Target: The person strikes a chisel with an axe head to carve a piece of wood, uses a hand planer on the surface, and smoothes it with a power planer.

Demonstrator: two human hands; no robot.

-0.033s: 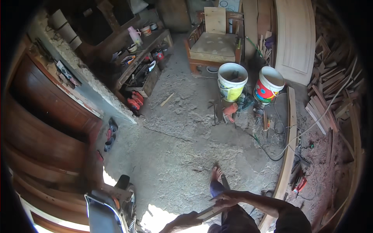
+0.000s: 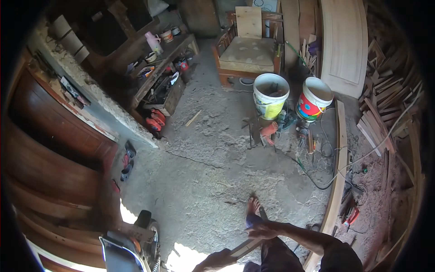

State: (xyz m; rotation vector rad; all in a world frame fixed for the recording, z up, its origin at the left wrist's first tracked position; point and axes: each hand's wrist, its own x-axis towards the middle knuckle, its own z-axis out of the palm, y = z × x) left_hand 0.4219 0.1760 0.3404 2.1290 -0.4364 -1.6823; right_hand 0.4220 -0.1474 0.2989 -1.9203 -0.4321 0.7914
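Two hands on one flat strip, low over the lap!
From where I stand, the strip (image 2: pixel 246 248) slants between the hands: the left hand (image 2: pixel 216 260) is closed around its lower end, and the right hand (image 2: pixel 262 230) sits at its upper end, fingers bent, though I can't tell whether they're clamped. That spread looks meant to steady both ends. Ahead, a bare foot (image 2: pixel 253 205) is planted on the rough floor (image 2: pixel 195 181), probably for balance.

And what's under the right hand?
A flat strip runs from the left hand to the right hand; a narrow end shows beyond it, beside the bare foot. The right hand covers what lies between, so whether they join can't be seen.
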